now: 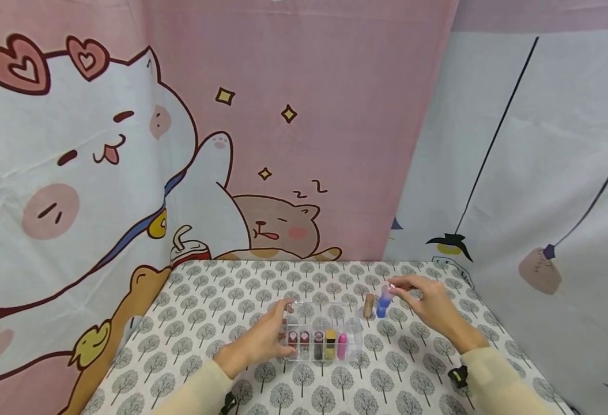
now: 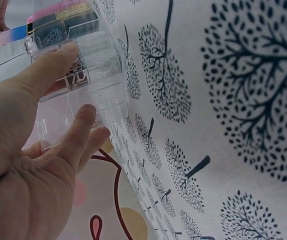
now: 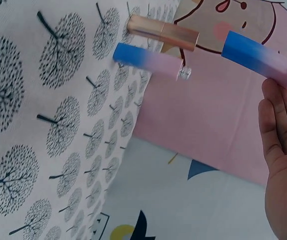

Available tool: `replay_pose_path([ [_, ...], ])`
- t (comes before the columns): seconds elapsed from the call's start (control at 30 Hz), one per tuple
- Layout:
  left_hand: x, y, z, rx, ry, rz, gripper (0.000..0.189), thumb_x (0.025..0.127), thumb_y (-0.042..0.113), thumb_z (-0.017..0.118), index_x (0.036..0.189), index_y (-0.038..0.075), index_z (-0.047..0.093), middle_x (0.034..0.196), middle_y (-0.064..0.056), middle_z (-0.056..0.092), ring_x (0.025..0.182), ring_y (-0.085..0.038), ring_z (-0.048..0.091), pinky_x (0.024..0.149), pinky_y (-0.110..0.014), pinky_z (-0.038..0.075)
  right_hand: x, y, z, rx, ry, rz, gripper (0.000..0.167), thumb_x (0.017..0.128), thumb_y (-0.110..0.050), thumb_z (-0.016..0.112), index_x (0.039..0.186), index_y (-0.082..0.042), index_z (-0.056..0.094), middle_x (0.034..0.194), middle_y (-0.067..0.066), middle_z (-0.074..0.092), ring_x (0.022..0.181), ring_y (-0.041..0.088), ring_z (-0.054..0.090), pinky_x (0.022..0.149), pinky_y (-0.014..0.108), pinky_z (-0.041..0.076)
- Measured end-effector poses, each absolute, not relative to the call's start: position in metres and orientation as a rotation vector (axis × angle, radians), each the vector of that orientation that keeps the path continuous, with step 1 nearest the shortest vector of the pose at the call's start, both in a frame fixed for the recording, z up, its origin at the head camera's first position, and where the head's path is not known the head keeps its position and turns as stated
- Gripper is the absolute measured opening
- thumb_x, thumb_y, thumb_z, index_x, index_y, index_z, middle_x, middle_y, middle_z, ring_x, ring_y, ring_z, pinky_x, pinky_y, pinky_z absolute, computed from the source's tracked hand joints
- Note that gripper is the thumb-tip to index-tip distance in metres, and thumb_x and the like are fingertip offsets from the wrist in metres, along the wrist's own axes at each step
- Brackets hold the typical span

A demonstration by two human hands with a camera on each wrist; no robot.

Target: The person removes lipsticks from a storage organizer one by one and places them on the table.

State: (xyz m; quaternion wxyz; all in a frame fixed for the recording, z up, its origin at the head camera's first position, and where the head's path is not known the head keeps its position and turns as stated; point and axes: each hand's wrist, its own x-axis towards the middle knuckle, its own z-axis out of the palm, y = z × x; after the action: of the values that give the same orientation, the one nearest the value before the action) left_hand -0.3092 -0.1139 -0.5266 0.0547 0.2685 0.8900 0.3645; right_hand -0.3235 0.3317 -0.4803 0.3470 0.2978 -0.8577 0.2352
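My left hand grips the left end of a clear divided lipstick organizer, thumb on the near side and fingers on the far side. Several lipsticks stand in its near row, among them a black one, a gold one and a bright pink one. Between thumb and fingertips, my right hand pinches the pink upper end of a blue-to-pink lipstick tube, held above the table. A matching tube with a clear knob stands on the cloth, beside a rose-gold tube.
A white cloth with grey trees covers the table. Behind it hangs a pink and white curtain with cartoon animals, close to the table's far edge. Both standing tubes are just right of the organizer's far corner.
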Motion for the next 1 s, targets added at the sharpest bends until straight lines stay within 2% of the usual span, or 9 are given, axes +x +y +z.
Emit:
replay_pose_path([
  [0.13, -0.309, -0.115, -0.527, 0.812, 2.704, 1.095, 0.127, 0.085, 0.022, 0.105, 0.183, 0.013, 0.024, 0.168, -0.025, 0.056, 0.132, -0.037, 0.076, 0.103, -0.038, 0.074, -0.326, 0.339, -0.484, 0.727, -2.265, 0.604, 0.033, 0.094, 0.0, 0.094, 0.124, -0.012, 0.087, 0.111, 0.002, 0.091, 0.09, 0.015, 0.084, 0.08, 0.013, 0.065],
  [0.33, -0.311, -0.114, -0.528, 0.815, 2.699, 1.094, 0.125, 0.087, 0.023, 0.105, 0.183, 0.014, 0.024, 0.172, -0.023, 0.053, 0.138, -0.038, 0.074, 0.104, -0.036, 0.074, -0.333, 0.348, -0.487, 0.681, -2.292, 0.604, 0.03, 0.095, 0.0, 0.092, 0.123, -0.008, 0.087, 0.109, 0.004, 0.091, 0.089, 0.015, 0.084, 0.074, 0.038, 0.074],
  [0.53, -0.312, -0.114, -0.527, 0.819, 2.692, 1.106, 0.126, 0.087, 0.022, 0.105, 0.182, 0.012, 0.024, 0.172, -0.023, 0.053, 0.132, -0.037, 0.077, 0.101, -0.031, 0.074, -0.34, 0.354, -0.493, 0.654, -2.314, 0.605, 0.028, 0.096, -0.002, 0.092, 0.123, -0.008, 0.087, 0.107, 0.003, 0.091, 0.088, 0.011, 0.083, 0.071, 0.035, 0.072],
  [0.67, -0.311, -0.114, -0.527, 0.813, 2.699, 1.093, 0.126, 0.087, 0.022, 0.105, 0.183, 0.013, 0.024, 0.171, -0.024, 0.054, 0.134, -0.036, 0.076, 0.103, -0.032, 0.073, -0.344, 0.357, -0.498, 0.643, -2.329, 0.596, 0.028, 0.097, -0.003, 0.092, 0.124, -0.007, 0.087, 0.107, 0.003, 0.091, 0.088, 0.012, 0.084, 0.072, 0.044, 0.074],
  [0.77, -0.31, -0.115, -0.527, 0.819, 2.707, 1.093, 0.127, 0.086, 0.024, 0.105, 0.183, 0.013, 0.024, 0.171, -0.024, 0.054, 0.135, -0.037, 0.075, 0.102, -0.034, 0.074, -0.345, 0.358, -0.499, 0.633, -2.338, 0.597, 0.027, 0.098, -0.004, 0.091, 0.124, -0.008, 0.087, 0.108, 0.002, 0.091, 0.089, 0.015, 0.085, 0.074, 0.045, 0.075],
  [1.0, -0.311, -0.115, -0.526, 0.831, 2.73, 1.063, 0.127, 0.086, 0.025, 0.105, 0.183, 0.012, 0.023, 0.167, -0.024, 0.057, 0.134, -0.037, 0.075, 0.105, -0.04, 0.074, -0.346, 0.36, -0.501, 0.635, -2.332, 0.659, 0.027, 0.098, -0.001, 0.09, 0.124, -0.008, 0.087, 0.108, 0.004, 0.091, 0.088, 0.022, 0.086, 0.075, 0.032, 0.072],
])
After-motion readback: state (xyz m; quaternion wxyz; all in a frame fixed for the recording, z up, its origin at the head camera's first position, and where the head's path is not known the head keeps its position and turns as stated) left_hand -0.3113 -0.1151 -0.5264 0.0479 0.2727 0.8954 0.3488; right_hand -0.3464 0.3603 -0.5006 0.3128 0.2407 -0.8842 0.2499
